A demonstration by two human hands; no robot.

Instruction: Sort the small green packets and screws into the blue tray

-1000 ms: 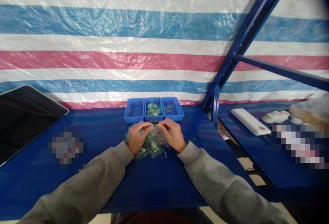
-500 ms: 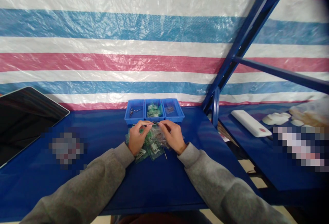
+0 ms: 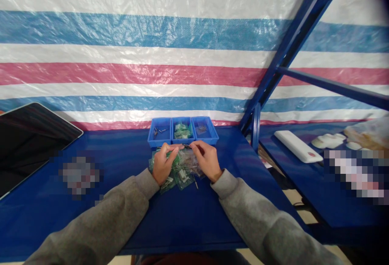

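Observation:
My left hand is closed in a pinch just in front of the blue bins, and my right hand mirrors it. Between their fingertips is a small thin metal piece, dark and too small to identify exactly. Under and between both hands lies a heap of small clear and green plastic bags, with slim metal parts in some of them. One loose slender metal part sticks out at the heap's near right side.
Three joined blue bins stand behind the hands, holding loose metal parts, green bags and a clear bag. A dark-screened device is at left. Across a gap, a side table holds a white oblong device. A blue frame post rises at right.
The fingers have shifted slightly around the small metal piece, the left ones straightening a little. The bags and bins stay in place.

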